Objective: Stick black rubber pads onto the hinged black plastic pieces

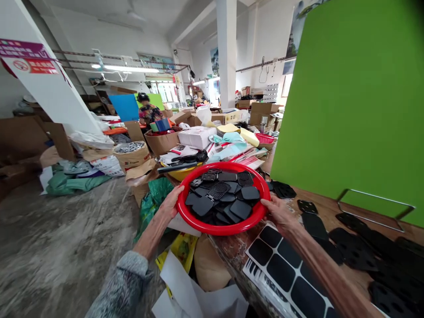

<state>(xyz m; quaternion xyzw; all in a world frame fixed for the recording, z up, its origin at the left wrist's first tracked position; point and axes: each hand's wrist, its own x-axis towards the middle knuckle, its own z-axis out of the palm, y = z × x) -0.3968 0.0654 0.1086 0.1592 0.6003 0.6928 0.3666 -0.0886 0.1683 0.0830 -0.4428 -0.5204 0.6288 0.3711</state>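
A round red plastic basin (225,230) is held out in front of me, over the edge of the worktable (236,247). Inside it lie many flat black rounded pieces (241,209), some smooth, some with a dotted texture. My left hand (172,202) grips the rim on the left, fingers curled round it. On the right side, my right hand (277,211) is closed on the rim, its fingertips partly hidden beneath. Below my right forearm lies a white sheet with black rounded squares (281,270).
Black perforated pieces (353,247) and a metal wire frame (374,205) lie on the table at right, before a green board (351,110). Papers and cartons (197,137) pile up behind the basin. Bags and a paper sack (131,154) stand at left. Another person (149,112) is farther back.
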